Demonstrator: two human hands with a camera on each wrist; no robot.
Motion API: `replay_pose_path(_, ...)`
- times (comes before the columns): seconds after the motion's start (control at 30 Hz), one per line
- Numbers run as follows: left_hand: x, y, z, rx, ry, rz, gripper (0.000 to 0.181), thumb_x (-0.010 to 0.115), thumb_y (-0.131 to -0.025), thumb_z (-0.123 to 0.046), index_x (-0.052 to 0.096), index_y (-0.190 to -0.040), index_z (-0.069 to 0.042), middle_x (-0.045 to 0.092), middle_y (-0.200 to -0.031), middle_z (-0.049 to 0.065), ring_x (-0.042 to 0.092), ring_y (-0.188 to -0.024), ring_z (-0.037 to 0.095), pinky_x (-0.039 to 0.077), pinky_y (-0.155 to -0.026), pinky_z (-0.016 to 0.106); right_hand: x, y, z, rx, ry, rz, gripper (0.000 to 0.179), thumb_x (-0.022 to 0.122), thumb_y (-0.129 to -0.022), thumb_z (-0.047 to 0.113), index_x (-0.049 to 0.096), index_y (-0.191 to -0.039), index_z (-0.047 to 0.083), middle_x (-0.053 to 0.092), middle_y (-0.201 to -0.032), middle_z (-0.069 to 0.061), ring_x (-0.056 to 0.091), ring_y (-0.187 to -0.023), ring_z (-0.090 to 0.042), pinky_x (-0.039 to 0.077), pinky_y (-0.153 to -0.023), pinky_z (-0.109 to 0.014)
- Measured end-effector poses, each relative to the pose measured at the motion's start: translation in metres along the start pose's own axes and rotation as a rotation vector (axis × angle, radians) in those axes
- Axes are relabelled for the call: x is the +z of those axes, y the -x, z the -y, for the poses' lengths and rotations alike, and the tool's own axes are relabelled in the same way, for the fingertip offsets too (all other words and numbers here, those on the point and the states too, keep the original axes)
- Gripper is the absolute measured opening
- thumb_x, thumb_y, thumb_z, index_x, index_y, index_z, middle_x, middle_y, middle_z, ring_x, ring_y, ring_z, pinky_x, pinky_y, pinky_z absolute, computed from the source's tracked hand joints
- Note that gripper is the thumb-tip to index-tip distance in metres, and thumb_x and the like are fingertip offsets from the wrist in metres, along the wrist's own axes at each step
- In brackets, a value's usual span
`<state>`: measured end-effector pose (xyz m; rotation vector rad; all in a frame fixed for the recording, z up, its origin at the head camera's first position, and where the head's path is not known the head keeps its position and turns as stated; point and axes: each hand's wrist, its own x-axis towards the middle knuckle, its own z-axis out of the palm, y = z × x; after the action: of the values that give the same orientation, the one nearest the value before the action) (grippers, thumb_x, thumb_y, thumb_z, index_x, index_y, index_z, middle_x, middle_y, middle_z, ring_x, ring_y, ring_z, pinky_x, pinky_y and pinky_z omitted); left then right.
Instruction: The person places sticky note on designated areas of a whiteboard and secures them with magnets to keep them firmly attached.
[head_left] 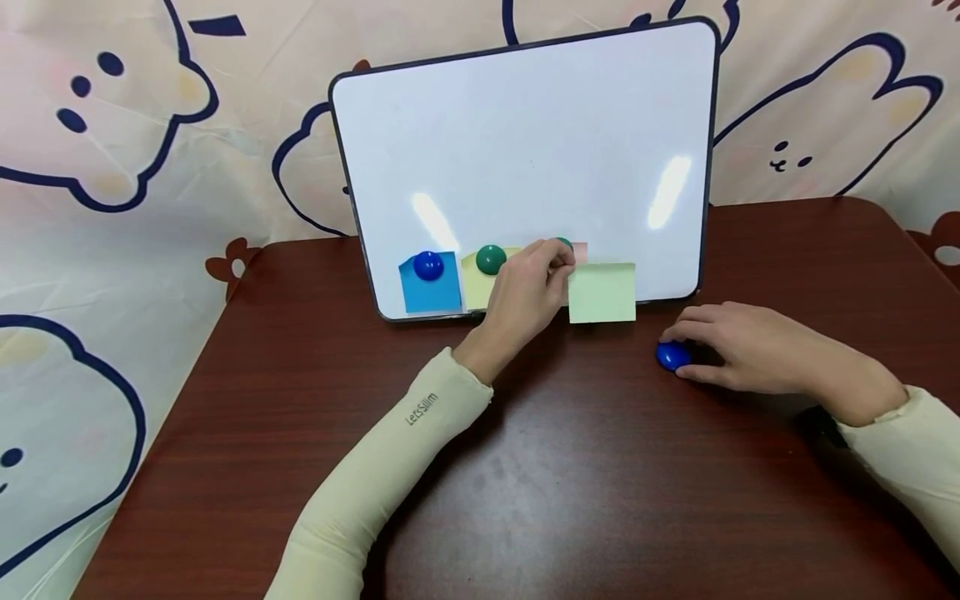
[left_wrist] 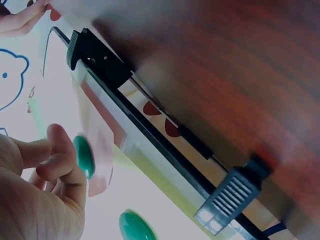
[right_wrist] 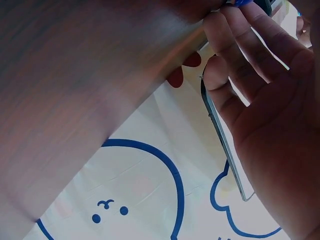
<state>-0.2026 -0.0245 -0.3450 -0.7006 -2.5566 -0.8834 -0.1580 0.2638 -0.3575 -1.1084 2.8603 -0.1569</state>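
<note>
My left hand (head_left: 528,287) pinches a pale green sticky note (head_left: 602,293) near its upper left corner, in front of the whiteboard's (head_left: 525,150) lower edge. Behind its fingertips, a green round magnet (left_wrist: 84,157) sits on a pink sticky note (left_wrist: 102,172), mostly hidden in the head view. Over on the right, my right hand (head_left: 757,350) grips a blue round magnet (head_left: 673,356) between thumb and fingers, low over the table. In the right wrist view that magnet (right_wrist: 243,2) shows only at the top edge.
Left on the board, a blue sticky note (head_left: 432,293) bears a blue magnet (head_left: 428,266), and a yellow note (head_left: 474,287) bears a green magnet (head_left: 491,259). Black stand clips (left_wrist: 232,195) hold the board's bottom edge above the brown table (head_left: 570,500). A patterned curtain (head_left: 247,50) hangs behind.
</note>
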Motion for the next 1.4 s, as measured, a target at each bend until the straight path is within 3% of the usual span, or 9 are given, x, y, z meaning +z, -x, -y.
replay_pose_path(0.73,0.007,-0.009,-0.006,-0.057,-0.006,0.036,0.012,0.059,-0.100,-0.017,0.068,-0.106,-0.011,0.072,-0.102,0.002,0.067,-0.088,0.014,0.053,-0.077,0.024,-0.001,-0.001,0.002,0.000,0.011,0.010,0.039,0.077,-0.085,0.035,0.068,-0.121,0.023,0.065,-0.109,0.005,0.062,-0.092,-0.013,0.058,-0.083,-0.043)
replay_pose_path(1.4,0.017,-0.022,-0.010,-0.044,-0.031,-0.011,0.011,0.063,-0.098,-0.018,0.071,-0.101,-0.012,0.073,-0.094,0.001,0.066,-0.080,0.010,0.051,-0.071,0.020,-0.001,0.000,0.002,0.023,0.005,0.014,0.040,0.077,-0.085,0.036,0.068,-0.122,0.023,0.066,-0.112,0.004,0.064,-0.098,-0.016,0.057,-0.087,-0.046)
